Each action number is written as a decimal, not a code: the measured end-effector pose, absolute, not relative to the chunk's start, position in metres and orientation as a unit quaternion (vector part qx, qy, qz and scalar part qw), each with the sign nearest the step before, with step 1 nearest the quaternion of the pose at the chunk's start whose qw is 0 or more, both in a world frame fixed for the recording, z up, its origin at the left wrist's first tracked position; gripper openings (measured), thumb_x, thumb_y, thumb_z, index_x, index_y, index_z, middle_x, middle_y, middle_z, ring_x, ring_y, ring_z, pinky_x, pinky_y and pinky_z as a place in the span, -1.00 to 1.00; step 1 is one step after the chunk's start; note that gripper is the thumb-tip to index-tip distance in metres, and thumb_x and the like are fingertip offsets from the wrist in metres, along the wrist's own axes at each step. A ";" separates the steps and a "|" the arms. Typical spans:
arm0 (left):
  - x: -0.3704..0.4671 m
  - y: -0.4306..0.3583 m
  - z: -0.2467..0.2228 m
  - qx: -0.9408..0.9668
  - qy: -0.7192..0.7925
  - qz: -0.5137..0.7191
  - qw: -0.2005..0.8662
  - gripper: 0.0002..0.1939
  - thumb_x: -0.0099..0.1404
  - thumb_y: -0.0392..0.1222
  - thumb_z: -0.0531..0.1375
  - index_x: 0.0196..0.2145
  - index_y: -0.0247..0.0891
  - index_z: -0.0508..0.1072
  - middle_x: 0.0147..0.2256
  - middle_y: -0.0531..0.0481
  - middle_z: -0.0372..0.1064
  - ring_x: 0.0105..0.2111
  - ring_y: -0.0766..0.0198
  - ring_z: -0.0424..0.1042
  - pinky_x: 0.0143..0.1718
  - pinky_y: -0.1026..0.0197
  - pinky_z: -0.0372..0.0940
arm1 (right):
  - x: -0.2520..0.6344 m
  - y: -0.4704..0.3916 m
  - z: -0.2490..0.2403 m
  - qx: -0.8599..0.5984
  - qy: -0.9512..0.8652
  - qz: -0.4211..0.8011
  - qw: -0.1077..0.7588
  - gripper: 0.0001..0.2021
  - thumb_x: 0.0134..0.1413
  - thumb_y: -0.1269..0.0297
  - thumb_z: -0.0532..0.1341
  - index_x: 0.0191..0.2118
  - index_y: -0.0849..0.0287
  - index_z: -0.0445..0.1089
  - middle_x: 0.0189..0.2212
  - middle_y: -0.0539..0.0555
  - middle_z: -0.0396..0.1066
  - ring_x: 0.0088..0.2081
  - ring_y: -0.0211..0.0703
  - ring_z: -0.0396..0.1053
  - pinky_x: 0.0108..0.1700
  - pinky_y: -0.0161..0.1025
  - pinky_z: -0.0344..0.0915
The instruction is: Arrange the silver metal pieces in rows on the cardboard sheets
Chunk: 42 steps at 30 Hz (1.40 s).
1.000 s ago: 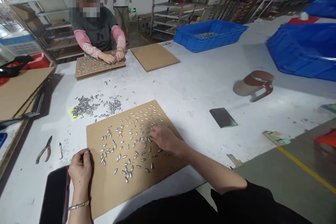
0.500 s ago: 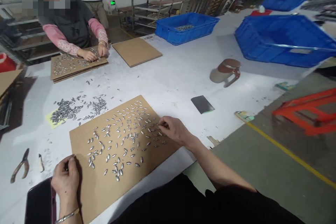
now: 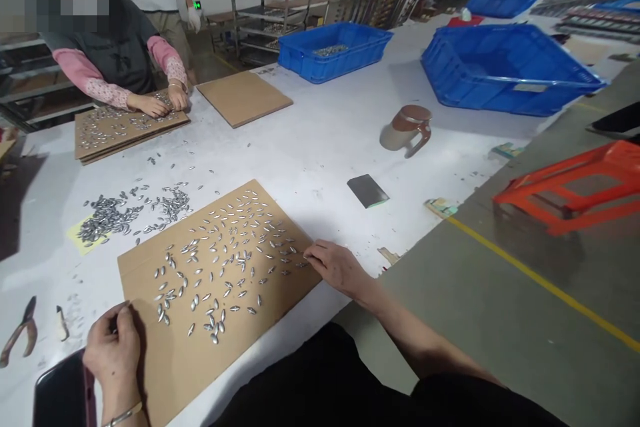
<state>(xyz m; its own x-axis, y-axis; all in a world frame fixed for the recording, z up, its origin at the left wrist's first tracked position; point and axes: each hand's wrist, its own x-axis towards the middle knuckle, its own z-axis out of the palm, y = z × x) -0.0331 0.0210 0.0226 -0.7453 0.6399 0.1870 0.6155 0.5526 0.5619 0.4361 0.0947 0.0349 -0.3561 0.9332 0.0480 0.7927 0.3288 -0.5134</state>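
Observation:
A cardboard sheet [image 3: 170, 373] lies in front of me, scattered with many small, silvery, pointed oval metal pieces [image 3: 243, 257]. At its left edge, my left hand [image 3: 114, 343] is closed with thumb and forefinger on the cardboard. My right hand [image 3: 337, 267] is over the right edge of the sheet, its thumb and fingers pinched together near the outermost pieces. What lies between those right fingertips is too small to make out. Beyond the sheet, a loose heap of the same pieces [image 3: 107, 217] rests partly on a yellow slip [image 3: 83, 238].
Pliers [image 3: 23, 333], a small pale-handled tool [image 3: 61, 325] and a phone [image 3: 60, 390] lie at left. Farther off are a dark pad [image 3: 367, 191], a mug [image 3: 406, 128], blue bins [image 3: 333, 53], another cardboard sheet [image 3: 245, 99] and a co-worker's hands [image 3: 157, 103]. An orange stool [image 3: 575, 187] stands at right.
My view has swung slightly to the right. My right hand has slid a little nearer along the sheet's right edge, still pinched. My left hand stays at the left edge.

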 end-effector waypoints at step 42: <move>-0.026 0.016 0.029 0.380 0.859 0.343 0.023 -0.66 0.23 0.05 0.12 -0.25 -0.22 0.56 -0.22 -0.16 0.55 -0.10 -0.01 0.49 0.04 -0.04 0.33 | 0.314 0.150 0.051 -0.375 -0.917 0.129 0.041 -0.84 0.31 0.41 0.17 -0.31 0.22 0.47 -0.26 0.14 0.45 -0.23 -0.11 0.34 -0.19 -0.23 0.21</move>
<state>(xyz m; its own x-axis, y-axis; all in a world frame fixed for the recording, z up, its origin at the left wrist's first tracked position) -0.0258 0.0159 0.0290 -0.7106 0.6679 0.2215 0.6368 0.4764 0.6063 0.3137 0.1505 0.0514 -0.7155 0.6983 -0.0225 0.6772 0.6853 -0.2679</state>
